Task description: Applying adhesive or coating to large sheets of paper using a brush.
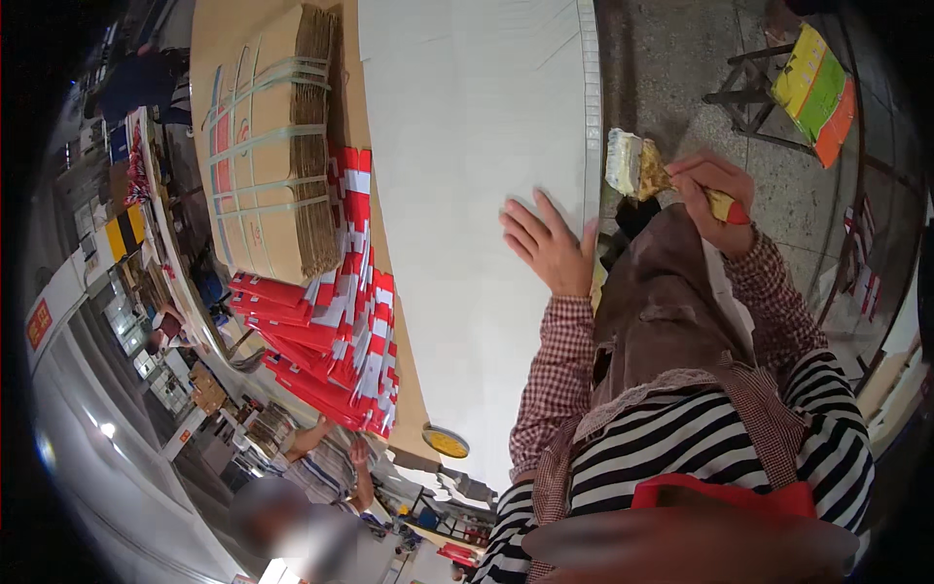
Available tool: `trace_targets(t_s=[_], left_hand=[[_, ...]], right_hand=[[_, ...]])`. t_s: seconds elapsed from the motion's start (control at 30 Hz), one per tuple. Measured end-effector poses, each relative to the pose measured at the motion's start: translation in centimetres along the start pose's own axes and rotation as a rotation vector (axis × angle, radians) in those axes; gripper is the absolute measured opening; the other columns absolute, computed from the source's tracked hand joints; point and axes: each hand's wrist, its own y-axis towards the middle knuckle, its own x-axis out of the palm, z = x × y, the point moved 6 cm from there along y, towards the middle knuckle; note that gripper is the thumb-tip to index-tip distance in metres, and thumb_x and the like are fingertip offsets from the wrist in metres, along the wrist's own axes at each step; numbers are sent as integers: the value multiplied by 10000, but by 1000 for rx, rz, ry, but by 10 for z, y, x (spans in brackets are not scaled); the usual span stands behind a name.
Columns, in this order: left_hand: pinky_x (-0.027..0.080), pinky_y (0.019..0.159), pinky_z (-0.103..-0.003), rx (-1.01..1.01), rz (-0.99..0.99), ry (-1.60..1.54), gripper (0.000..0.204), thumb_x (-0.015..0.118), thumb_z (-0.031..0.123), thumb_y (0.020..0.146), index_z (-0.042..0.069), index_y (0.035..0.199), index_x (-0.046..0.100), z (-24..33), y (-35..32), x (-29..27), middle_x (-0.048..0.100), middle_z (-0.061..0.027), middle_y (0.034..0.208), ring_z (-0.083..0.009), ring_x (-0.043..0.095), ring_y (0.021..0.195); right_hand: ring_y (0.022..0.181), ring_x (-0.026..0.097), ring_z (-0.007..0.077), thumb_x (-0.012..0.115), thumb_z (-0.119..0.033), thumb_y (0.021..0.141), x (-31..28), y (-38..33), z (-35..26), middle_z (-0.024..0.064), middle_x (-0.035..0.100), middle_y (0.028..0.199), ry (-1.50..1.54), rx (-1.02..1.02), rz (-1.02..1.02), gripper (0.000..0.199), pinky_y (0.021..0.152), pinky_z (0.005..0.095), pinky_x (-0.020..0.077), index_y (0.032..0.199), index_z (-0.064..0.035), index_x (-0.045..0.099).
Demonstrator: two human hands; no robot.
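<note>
My left hand (552, 243) lies flat, fingers spread, on a long white sheet (467, 146) that covers much of the table. Along the right edge of the sheet runs a narrow strip of closely stepped white edges (592, 88). In my right hand (715, 200) is a wide paintbrush (654, 173), gripped by its yellow and red handle. White stuff coats the brush's bristles, which point left toward the table edge. The brush is over the floor side, apart from the sheet.
A strapped bundle of brown cardboard (268, 146) stands on the table's left, beside fanned red and white folded pieces (336, 331). A round yellow-topped thing (446, 441) is near the lower table edge. A stool (754, 97) with a colourful sheet stands right. Another person (331, 467) works lower left.
</note>
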Motion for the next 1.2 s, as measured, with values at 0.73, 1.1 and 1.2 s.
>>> trace_targets(t_s=[0.73,1.1,1.2], left_hand=[[436,901,-503,121,-122,-110,560,505,367,886,53,1342,420,-16,-5,3,345,-301,1368,-503,370,1222],[319,1006,-529,115,-54,-113,641,546,388,876,52,1388,356,-27,-52,-11,257,-302,1423,-496,274,1287],[441,900,-481,168,-70,-53,527,527,316,890,55,1338,431,-33,-48,-13,374,-305,1346,-495,402,1197]], right_hand=[[628,570,120,578,-1,837,30,-34,-8,109,632,822,-29,-14,-33,59,543,255,457,860,22,627],[645,574,111,593,-3,835,31,-44,-21,103,637,853,-20,-54,67,51,541,268,459,849,30,629],[644,570,110,596,-8,837,42,-51,-10,103,635,863,-9,-80,75,46,537,271,455,835,27,626]])
